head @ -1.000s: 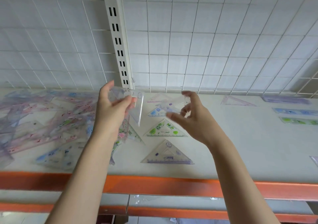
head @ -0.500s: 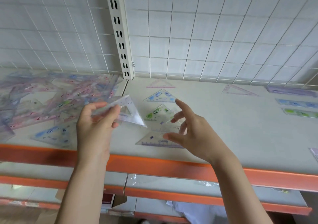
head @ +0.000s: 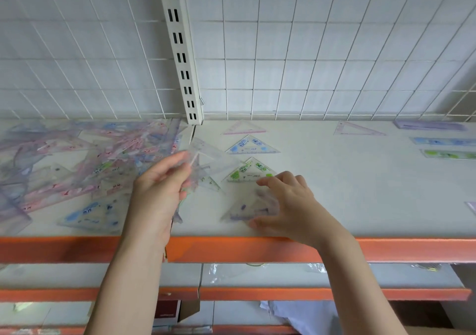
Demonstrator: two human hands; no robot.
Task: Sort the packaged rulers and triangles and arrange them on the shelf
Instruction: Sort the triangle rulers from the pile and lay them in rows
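Pile of packaged rulers (head: 77,164) left of left hand (head: 159,188); green triangle (head: 249,172) beyond.

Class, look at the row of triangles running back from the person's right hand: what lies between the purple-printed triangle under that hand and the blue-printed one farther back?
The green-printed triangle lies between them, seen in the head view.

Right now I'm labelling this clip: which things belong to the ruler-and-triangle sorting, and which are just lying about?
Job:
- clear triangle held in the left hand
- purple triangle under the right hand
- green triangle, blue triangle
- unsorted pile
- rulers
- shelf

Lying about:
- cardboard box
- plastic wrap
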